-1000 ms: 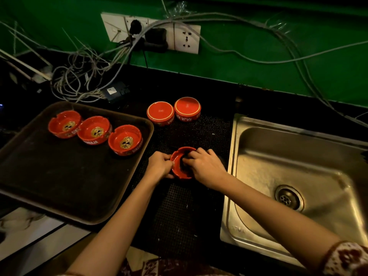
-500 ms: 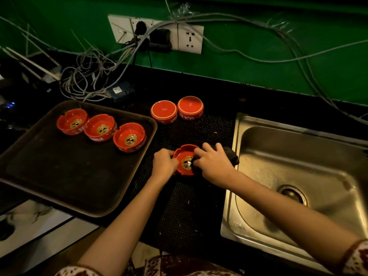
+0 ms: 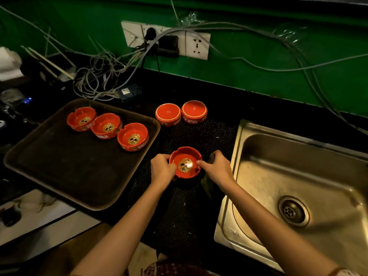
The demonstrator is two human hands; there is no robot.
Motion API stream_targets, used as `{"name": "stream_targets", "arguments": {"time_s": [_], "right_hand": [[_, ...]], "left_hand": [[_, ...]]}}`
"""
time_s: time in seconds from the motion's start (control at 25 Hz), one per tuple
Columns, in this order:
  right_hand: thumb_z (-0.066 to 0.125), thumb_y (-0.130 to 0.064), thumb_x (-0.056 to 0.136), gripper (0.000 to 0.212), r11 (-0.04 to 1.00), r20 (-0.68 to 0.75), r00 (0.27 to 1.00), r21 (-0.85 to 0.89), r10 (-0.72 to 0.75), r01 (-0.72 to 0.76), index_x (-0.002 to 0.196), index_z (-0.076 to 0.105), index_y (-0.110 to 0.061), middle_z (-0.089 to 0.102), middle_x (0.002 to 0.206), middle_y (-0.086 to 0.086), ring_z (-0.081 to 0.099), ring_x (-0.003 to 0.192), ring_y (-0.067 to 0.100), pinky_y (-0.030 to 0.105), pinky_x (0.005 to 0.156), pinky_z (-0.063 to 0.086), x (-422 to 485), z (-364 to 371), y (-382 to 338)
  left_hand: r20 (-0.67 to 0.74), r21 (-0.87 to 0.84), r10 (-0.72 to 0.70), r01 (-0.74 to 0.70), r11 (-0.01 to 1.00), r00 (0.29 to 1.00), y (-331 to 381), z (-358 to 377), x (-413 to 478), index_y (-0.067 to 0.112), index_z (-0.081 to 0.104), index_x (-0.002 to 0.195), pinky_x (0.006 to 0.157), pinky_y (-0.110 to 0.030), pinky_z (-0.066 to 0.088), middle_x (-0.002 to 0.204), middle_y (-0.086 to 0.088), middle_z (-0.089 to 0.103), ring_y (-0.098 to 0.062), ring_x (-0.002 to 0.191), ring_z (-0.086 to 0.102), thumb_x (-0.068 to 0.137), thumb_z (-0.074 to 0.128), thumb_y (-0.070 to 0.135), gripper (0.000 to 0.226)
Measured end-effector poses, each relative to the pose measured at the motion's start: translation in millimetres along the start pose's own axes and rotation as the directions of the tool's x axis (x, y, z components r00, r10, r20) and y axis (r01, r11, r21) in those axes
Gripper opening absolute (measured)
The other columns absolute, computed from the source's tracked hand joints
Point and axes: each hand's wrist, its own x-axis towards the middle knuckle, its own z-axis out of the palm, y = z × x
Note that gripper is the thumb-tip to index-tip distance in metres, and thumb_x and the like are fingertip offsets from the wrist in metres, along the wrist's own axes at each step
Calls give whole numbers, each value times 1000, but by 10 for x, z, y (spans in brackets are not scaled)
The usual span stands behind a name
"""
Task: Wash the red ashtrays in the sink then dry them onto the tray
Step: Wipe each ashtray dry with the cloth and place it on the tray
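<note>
A red ashtray [image 3: 185, 163] with a gold emblem sits upright on the black mat between my hands. My left hand [image 3: 161, 170] grips its left rim. My right hand [image 3: 216, 168] touches its right rim with a fingertip and holds a dark cloth [image 3: 207, 185], mostly hidden under the palm. Three red ashtrays [image 3: 108, 126] stand upright in a row at the back of the brown tray [image 3: 79, 176]. Two more red ashtrays [image 3: 168, 114] [image 3: 194, 111] lie upside down on the mat behind. The steel sink [image 3: 298, 176] is at the right.
A tangle of grey cables [image 3: 95, 80] and a small black adapter [image 3: 129, 91] lie on the counter behind the tray. Wall sockets [image 3: 196, 45] hang on the green wall. The black mat [image 3: 179, 216] runs between tray and sink. A drain [image 3: 292, 212] sits in the basin.
The ashtray went from tilted on its side to upright and open face up. My right hand slid off its inside to the right rim.
</note>
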Motion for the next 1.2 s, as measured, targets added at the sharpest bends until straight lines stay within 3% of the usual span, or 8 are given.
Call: {"name": "stream_targets", "arguments": {"time_s": [0.16, 0.36, 0.52, 0.72, 0.84, 0.96, 1.08, 1.2], "right_hand": [[75, -35, 75, 35, 997, 73, 996, 67, -44, 39, 91, 54, -12, 58, 92, 3, 54, 72, 13, 25, 52, 40, -17, 97, -256], [77, -38, 73, 40, 990, 156, 983, 122, -95, 77, 97, 56, -15, 59, 93, 0, 57, 79, 13, 26, 57, 43, -124, 487, -805], [73, -39, 75, 42, 982, 199, 965, 113, -172, 152, 104, 54, -18, 60, 104, 1, 59, 96, 22, 41, 82, 52, -177, 1016, -1316], [70, -35, 80, 38, 975, 209, 953, 89, -220, 206, 106, 53, -13, 58, 102, 3, 60, 95, 25, 39, 76, 52, -239, 1891, -2071], [68, -34, 83, 41, 985, 256, 951, 55, -173, 164, 114, 50, -14, 57, 105, 3, 60, 99, 26, 39, 79, 52, -212, 2369, -2427], [68, -33, 83, 37, 989, 261, 954, 54, -144, 135, 109, 50, -15, 59, 106, 4, 60, 101, 27, 43, 83, 52, -133, 2820, -2677], [67, -30, 85, 36, 995, 253, 963, -8, -93, 98, 112, 50, -14, 59, 111, 6, 60, 103, 28, 40, 80, 51, -42, 3105, -2881], [65, -28, 86, 37, 995, 246, 968, -79, -43, 65, 115, 48, -13, 58, 113, 7, 60, 104, 27, 38, 77, 49, 36, 3250, -2992]], "left_hand": [[-91, -52, -9, 5, 999, 996, -21, -347, -118, 10, 73, 87, 52, -32, 58, 66, 0, 65, -17, 58, 67, 79, 62, -1, 17], [-143, -61, -79, 71, 996, 987, -242, -1013, -30, 12, 69, 87, 44, -21, 54, 71, -2, 66, -14, 57, 66, 82, 60, -1, 16], [-190, -92, -145, 130, 987, 971, -532, -1602, 159, 12, 61, 72, 48, -34, 58, 73, -7, 65, -22, 55, 68, 83, 61, -3, 18], [-268, -91, -174, 155, 984, 948, -1073, -2447, 575, 9, 61, 68, 45, -39, 57, 64, -12, 66, -24, 42, 65, 81, 59, -5, 19], [-273, -49, -187, 180, 982, 944, -1391, -2836, 883, 9, 61, 66, 42, -33, 54, 59, -14, 66, -23, 39, 63, 80, 59, -4, 19], [-260, -29, -208, 208, 978, 943, -1695, -3132, 1224, 10, 61, 65, 43, -33, 54, 59, -16, 67, -24, 40, 64, 79, 59, -4, 20], [-226, -3, -195, 199, 980, 954, -1896, -3301, 1503, 3, 65, 72, 39, -32, 53, 60, -16, 67, -23, 40, 64, 80, 58, -4, 12], [-209, 15, -160, 167, 986, 965, -1994, -3337, 1682, 8, 62, 70, 42, -36, 56, 61, -10, 65, -22, 42, 65, 82, 60, -3, 16]]}}
